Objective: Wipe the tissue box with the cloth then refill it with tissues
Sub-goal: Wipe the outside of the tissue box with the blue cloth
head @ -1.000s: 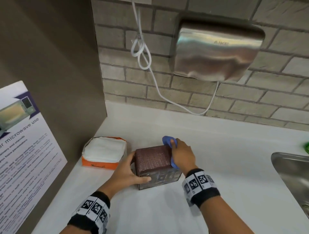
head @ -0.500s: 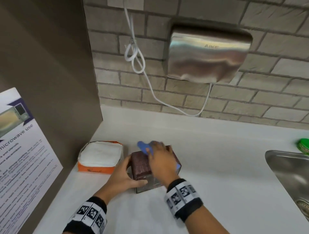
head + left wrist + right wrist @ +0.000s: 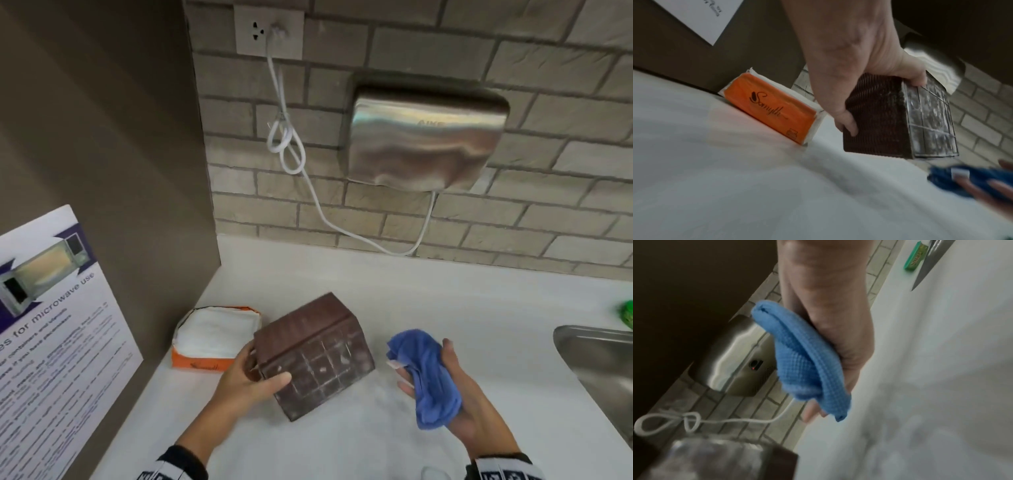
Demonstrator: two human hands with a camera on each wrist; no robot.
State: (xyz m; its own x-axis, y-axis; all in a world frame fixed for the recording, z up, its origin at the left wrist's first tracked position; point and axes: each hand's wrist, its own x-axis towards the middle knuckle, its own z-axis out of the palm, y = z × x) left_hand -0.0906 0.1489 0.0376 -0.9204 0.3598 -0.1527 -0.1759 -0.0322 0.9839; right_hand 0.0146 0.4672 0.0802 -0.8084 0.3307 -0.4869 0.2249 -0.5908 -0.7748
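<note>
The brown tissue box (image 3: 313, 353) stands tilted on the white counter (image 3: 342, 445), its dusty gridded side toward me. My left hand (image 3: 263, 368) grips its near left corner, thumb on the gridded face and fingers on the ribbed side (image 3: 875, 113). To the right of the box, and apart from it, my right hand (image 3: 424, 363) lies palm up and holds the bunched blue cloth (image 3: 435, 401) (image 3: 803, 363). An orange pack of white tissues (image 3: 212, 339) (image 3: 768, 107) lies just left of the box, against the brown panel.
A steel hand dryer (image 3: 424, 137) hangs on the brick wall above, its white cable (image 3: 291, 154) looping to a socket. A steel sink (image 3: 599, 363) is at the right with a green item (image 3: 628, 313) behind it. A brown panel with a microwave notice (image 3: 51, 325) bounds the left.
My right hand has left the top of the box and moved right, turning palm up with the cloth. My left hand has tilted and turned the box.
</note>
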